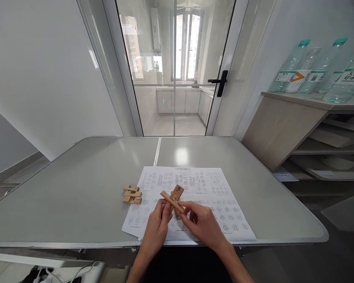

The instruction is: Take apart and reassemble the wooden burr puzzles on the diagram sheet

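Note:
Two or more wooden pieces [177, 191] are held crossed over the printed sheets, the wider one bearing a dark mark near its upper end. My left hand [159, 219] pinches them from the left and below. On the right, my right hand [199, 218] grips the lower end of the narrow wooden stick [168, 197] between thumb and forefinger. The place where the pieces meet is partly hidden by my fingers. Several notched wooden pieces [132, 194] lie together at the left edge of the paper sheets [218, 182], which show rows of small printed diagrams.
The grey table [85, 181] has a seam and a raised metal edge. A shelf [297, 100] with plastic bottles [315, 74] stands at the right. Behind the table is a glass door [165, 102]. Cables [82, 271] lie at the lower left.

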The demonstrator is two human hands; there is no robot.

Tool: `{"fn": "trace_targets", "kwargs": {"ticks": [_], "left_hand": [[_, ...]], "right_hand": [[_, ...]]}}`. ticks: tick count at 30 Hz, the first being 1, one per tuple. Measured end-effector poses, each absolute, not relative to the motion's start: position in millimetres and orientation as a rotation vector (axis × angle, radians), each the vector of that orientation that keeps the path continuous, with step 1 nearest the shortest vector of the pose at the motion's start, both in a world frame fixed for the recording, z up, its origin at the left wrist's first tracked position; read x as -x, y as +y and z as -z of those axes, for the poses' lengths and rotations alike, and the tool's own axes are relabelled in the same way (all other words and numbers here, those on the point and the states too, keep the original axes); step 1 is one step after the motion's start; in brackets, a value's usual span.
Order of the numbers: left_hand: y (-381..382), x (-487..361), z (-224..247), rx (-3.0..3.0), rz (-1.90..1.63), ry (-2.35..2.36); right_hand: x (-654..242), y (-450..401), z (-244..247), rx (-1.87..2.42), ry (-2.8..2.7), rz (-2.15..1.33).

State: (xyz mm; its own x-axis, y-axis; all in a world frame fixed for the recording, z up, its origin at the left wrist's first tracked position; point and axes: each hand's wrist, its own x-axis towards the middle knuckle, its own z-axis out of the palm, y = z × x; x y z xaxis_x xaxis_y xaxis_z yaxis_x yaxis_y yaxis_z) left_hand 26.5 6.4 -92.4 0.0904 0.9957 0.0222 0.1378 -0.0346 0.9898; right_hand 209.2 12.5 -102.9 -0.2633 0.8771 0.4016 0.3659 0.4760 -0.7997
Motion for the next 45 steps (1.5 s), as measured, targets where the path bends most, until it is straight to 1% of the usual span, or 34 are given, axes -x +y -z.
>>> {"fn": "trace_targets", "kwargs": {"ticks": [13,21,32,45], "left_hand": [[8.4,-26.2,96.8,-1.327,-1.157,1.261],[8.6,-25.2,100.2,-1.298,-1.23,1.307],[8.6,-25.7,101.1,-1.317,-1.219,1.342],[8.1,-24.2,104.9,-1.305,-1.19,1.355]], "right_hand": [[-208.7,20.0,115.0,1.2,-2.03,-0.497],[-208.0,18.8,109.7,1.199,-2.037,-0.509],[-208.9,23.9,114.5,1.263,-1.86,-0.47],[-209.8,22.4,119.0,1.309,-1.884,-0.512]]}}
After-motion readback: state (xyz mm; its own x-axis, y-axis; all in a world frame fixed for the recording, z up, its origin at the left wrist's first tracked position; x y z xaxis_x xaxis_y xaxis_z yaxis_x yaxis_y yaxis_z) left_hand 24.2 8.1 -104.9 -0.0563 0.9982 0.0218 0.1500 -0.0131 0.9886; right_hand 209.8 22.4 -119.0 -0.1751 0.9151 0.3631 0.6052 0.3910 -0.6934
